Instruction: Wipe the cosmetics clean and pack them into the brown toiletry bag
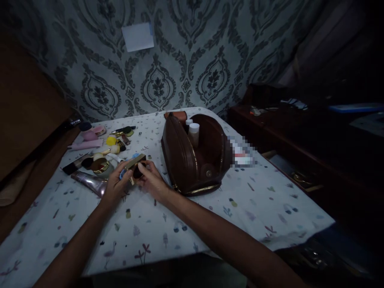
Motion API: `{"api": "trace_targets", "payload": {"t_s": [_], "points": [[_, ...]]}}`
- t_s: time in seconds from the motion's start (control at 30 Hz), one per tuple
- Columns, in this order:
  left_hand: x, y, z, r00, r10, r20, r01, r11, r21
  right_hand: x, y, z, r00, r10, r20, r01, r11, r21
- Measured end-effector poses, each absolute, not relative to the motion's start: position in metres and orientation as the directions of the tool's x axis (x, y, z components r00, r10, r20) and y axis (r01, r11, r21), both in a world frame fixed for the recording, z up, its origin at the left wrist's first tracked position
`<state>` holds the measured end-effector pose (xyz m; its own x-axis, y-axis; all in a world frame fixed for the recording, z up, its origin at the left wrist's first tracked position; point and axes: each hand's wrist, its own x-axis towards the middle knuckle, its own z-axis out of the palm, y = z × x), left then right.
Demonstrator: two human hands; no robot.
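Hands meet over a table, head-cam view, dim light. Left hand (115,185) is curled, fingers closed round the near end of a small gold rectangular case (135,161), w/ something blue showing betw. its fingers. Right hand (152,182) is curled too, thumb & fingertips pinching the case's dark rounded part at its right end. Case sits low over the white cloth-covered table (240,200), printed w/ tiny plants & birds; can't tell if it touches the cloth.

Just right of the hands stands an open brown leather zip pouch (186,160) w/ gold zipper, its front flap leaning toward the hands. Two white-capped bottles (194,132) stand upright inside.

Left of the hands lies a cluster of cosmetics: silvery-pink squeeze tube (90,182), round gold-rimmed jar (100,166), dark-handled brush (73,165), yellow round sponge (111,140), pink flat tube (87,145).

Grey damask wallpaper (186,60) fills the background, w/ a white paper sheet (138,37) stuck on it. Dark wooden furniture (300,136) at right, details too dim to tell.
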<state>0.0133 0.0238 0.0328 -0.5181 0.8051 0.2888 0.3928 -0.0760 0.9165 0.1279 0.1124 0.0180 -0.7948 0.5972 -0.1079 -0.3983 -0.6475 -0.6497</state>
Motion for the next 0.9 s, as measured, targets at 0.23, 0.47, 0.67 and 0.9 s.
{"api": "trace_targets", "payload": {"t_s": [0.23,0.47,0.67,0.9], "points": [[0.005,0.026,0.026,-0.764,0.629,0.146,0.177,-0.014,0.984,0.129,0.119,0.013,-0.843,0.530,-0.093,-0.272,-0.568,-0.777],[0.008,0.029,0.032,-0.838,0.505,0.209,0.239,-0.007,0.971,0.127,0.115,0.010,-0.832,0.553,-0.051,-0.316,-0.547,-0.775],[0.002,0.026,0.032,-0.692,0.506,0.514,0.632,0.082,0.770,0.126,0.107,0.004,-0.856,0.515,-0.046,-0.300,-0.567,-0.767],[-0.010,0.022,0.025,-0.360,0.619,0.698,0.898,0.026,0.440,0.122,0.106,0.001,-0.836,0.548,-0.033,-0.336,-0.558,-0.759]]}}
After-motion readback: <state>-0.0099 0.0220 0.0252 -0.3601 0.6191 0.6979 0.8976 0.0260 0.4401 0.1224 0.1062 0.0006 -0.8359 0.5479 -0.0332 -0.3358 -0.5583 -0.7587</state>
